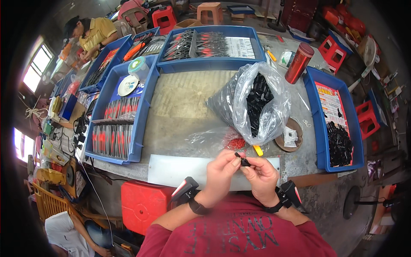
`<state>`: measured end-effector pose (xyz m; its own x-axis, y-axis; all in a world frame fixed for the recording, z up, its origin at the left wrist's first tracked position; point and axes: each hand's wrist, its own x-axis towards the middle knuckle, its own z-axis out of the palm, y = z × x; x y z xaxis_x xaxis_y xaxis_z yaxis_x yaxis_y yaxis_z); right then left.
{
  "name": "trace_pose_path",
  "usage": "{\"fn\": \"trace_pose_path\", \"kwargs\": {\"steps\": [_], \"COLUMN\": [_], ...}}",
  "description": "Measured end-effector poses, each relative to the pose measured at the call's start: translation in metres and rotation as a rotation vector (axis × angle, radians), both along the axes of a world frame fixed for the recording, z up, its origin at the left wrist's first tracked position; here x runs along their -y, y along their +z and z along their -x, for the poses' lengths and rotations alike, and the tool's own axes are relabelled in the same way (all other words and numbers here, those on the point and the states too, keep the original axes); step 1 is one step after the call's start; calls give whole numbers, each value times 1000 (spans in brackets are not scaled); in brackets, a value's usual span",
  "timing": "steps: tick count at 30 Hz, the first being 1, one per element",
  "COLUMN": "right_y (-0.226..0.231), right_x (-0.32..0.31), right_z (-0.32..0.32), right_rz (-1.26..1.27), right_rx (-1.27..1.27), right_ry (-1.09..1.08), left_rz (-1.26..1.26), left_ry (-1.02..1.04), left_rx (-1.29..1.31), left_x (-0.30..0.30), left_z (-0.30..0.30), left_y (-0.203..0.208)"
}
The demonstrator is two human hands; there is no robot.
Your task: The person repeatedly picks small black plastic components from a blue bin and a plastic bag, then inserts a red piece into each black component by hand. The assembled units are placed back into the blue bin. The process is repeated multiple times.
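Note:
Close to my body, over the front edge of the table, my left hand [222, 168] and my right hand [261, 173] meet at the fingertips. Both pinch a small black plastic part [245, 162]; whether it is one piece or two joined pieces is too small to tell. Just beyond my hands stands a clear plastic bag [278, 112], its mouth wide, full of small black plastic pieces [258, 96]. A little heap of tiny red pieces [236, 144] in clear film and a yellow-handled tool [257, 150] lie between the bag and my fingers.
Blue trays hold red-and-black items at the left [145, 103] and back [205, 65]; another at the right [316, 124] holds black pieces. A red flask [299, 63] stands behind the bag. A white sheet [180, 169] lines the front edge. A red stool [145, 204] stands below. Other people sit leftward.

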<state>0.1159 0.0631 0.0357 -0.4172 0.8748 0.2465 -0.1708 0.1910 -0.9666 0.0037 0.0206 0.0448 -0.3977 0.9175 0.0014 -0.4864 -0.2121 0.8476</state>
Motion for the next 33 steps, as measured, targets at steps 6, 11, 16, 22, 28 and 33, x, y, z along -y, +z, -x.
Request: {"fn": "trace_pose_path", "kwargs": {"steps": [6, 11, 16, 22, 28, 33], "right_y": [-3, 10, 15, 14, 4, 5], "right_x": [-3, -12, -16, -18, -10, -5], "right_z": [5, 2, 3, 1, 4, 0], "right_rz": [-199, -543, -685, -669, -207, 352], "right_rx": [63, 153, 181, 192, 80, -176], "right_ry": [-124, -119, -125, -93, -44, 141], "left_rz": [-12, -11, 33, 52, -23, -107], "left_ry": [-91, -96, -63, -30, 8, -84], "left_rx": [242, 312, 221, 54, -46, -35], "left_x": [-2, 1, 3, 4, 3, -1], "left_z": [0, -2, 0, 1, 2, 10], "left_y": [2, 4, 3, -2, -3, -9]}}
